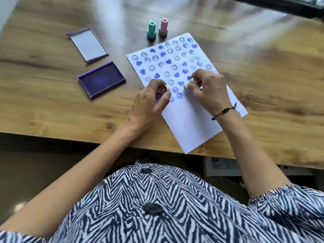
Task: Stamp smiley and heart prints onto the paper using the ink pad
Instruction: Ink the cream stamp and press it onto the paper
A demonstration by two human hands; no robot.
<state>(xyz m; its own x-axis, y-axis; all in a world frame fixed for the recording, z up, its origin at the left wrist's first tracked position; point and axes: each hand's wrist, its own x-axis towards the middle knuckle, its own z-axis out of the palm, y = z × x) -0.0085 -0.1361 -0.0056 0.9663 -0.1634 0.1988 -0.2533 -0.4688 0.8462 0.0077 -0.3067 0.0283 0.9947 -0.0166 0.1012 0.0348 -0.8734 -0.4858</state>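
A white sheet of paper (pixel 185 120) lies tilted on the wooden table, its upper half covered with blue smiley and heart prints. My left hand (pixel 150 102) is over the paper's left edge, fingers closed on a small white stamp (pixel 167 88). My right hand (pixel 208 88) hovers over the paper's middle and pinches a second white stamp (pixel 189 84), tilted with its face toward the left. The two stamps are a short gap apart. The open purple ink pad (pixel 101 78) sits left of the paper.
The ink pad's lid (pixel 88 44) lies behind the pad. A teal stamp (pixel 151 30) and a pink stamp (pixel 163 27) stand upright just beyond the paper's top edge. The table's front edge (pixel 70 137) runs close to my body.
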